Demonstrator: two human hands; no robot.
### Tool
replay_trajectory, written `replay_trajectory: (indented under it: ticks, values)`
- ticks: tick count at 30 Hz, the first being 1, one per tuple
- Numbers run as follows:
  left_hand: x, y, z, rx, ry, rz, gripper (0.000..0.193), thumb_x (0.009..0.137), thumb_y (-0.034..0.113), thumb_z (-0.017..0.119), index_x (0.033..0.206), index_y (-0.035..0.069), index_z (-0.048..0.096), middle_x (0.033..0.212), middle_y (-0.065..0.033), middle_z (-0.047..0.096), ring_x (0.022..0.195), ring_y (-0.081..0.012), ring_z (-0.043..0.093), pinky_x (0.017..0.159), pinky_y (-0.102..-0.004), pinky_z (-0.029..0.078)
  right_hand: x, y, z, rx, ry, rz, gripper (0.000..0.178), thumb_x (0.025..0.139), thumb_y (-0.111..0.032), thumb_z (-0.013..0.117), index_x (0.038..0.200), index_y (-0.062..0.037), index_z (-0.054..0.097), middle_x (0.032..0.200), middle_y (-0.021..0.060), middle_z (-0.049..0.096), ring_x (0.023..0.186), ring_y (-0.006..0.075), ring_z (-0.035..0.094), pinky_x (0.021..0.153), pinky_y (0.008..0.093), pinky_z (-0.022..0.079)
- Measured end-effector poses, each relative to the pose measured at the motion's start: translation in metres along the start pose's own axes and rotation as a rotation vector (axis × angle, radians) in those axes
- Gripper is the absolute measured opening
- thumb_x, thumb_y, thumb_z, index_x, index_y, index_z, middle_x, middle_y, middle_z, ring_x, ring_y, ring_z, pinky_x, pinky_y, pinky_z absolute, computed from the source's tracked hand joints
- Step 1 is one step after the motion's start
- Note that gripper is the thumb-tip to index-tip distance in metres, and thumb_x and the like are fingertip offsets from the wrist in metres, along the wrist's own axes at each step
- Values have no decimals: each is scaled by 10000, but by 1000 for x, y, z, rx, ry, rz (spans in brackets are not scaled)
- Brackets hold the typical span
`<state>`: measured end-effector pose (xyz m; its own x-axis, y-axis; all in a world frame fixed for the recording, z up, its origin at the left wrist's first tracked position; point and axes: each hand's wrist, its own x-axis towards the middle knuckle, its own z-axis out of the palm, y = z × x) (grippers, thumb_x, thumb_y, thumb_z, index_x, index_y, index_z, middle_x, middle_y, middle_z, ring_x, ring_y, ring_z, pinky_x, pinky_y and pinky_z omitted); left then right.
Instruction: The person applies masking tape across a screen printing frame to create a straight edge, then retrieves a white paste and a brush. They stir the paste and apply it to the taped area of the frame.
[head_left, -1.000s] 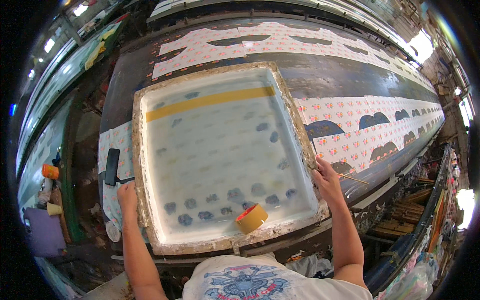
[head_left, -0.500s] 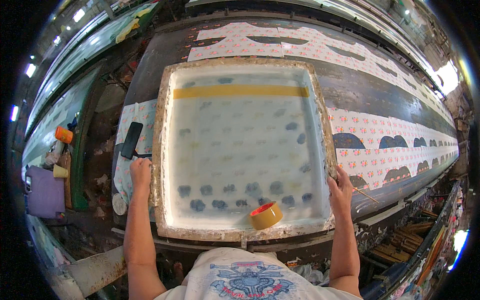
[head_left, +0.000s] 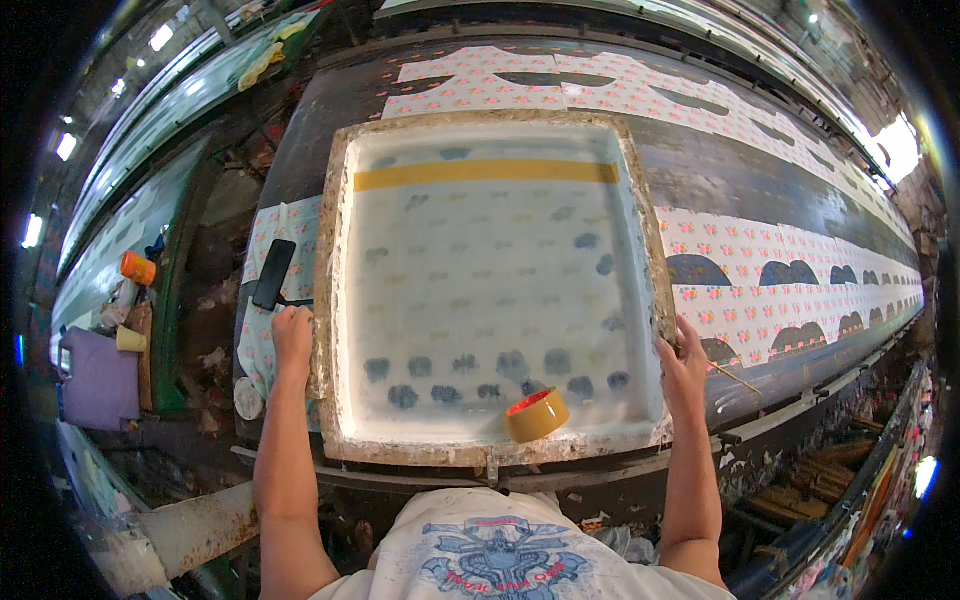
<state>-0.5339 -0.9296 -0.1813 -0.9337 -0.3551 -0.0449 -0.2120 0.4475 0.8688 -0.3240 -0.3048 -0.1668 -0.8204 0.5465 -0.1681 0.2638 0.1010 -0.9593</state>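
1. Packing-tape roll (head_left: pixel 540 420) is obstructing the near inner side of the printing-screen frame (head_left: pixel 329 270); mesh (head_left: pixel 470 275) beyond is offering room.
2. Smartphone (head_left: pixel 274 273) is occupying space just beyond the left fingers (head_left: pixel 291 324).
3. Thin stick (head_left: pixel 735 377) is jutting rightward beside the right fingers (head_left: pixel 692 347).

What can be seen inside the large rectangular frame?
Inside the frame, a tape roll lies at the near end and a yellow-brown strip crosses the far end. The cloudy screen obscures whatever lies directly beneath.
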Motion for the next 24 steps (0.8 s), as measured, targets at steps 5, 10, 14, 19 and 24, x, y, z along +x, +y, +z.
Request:
replay_trajectory:
  ticks: [5, 10, 14, 19, 24]
  values:
    - [8, -13, 5, 117, -12, -22, 374, 949, 133, 639, 732, 69, 340, 701, 9, 299, 651, -116, 311, 611, -420, 281, 2, 12, -1, -101, 16, -22, 732, 969, -148, 774, 1610, 66, 493, 1532, 244, 607, 1419, 320, 588, 1189, 413, 463]
    - [9, -17, 5, 108, -51, -87, 325, 977, 164, 608, 762, 39, 398, 703, -26, 330, 649, -157, 363, 626, -435, 318, -11, 3, -1, -222, 10, -102, 722, 961, -127, 766, 1606, 60, 502, 1580, 258, 573, 1453, 371, 560, 1220, 447, 437]
    - [9, -21, 4, 280, -57, -61, 308, 1027, 220, 587, 823, 0, 517, 745, -96, 471, 711, -248, 490, 693, -457, 401, -34, -12, 6, -566, 81, -328, 697, 922, -88, 772, 1575, 21, 550, 1552, 261, 589, 1439, 431, 549, 1244, 500, 408]
    - [12, -14, 8, 358, -45, -18, 317, 1073, 290, 584, 1119, 2, 707, 1099, -218, 722, 1042, -380, 689, 911, -504, 525, -84, -49, 21, -783, 128, -535, 645, 883, -44, 784, 1507, -22, 621, 1529, 241, 605, 1439, 449, 531, 1243, 515, 399]
    - [32, -53, 7, 360, 14, 126, 395, 1055, 285, 609, 1294, -2, 739, 1311, -234, 746, 1232, -405, 699, 1049, -484, 535, -123, -64, 23, -797, 141, -625, 591, 883, -8, 781, 1461, -35, 662, 1520, 228, 621, 1412, 427, 566, 1233, 506, 413]
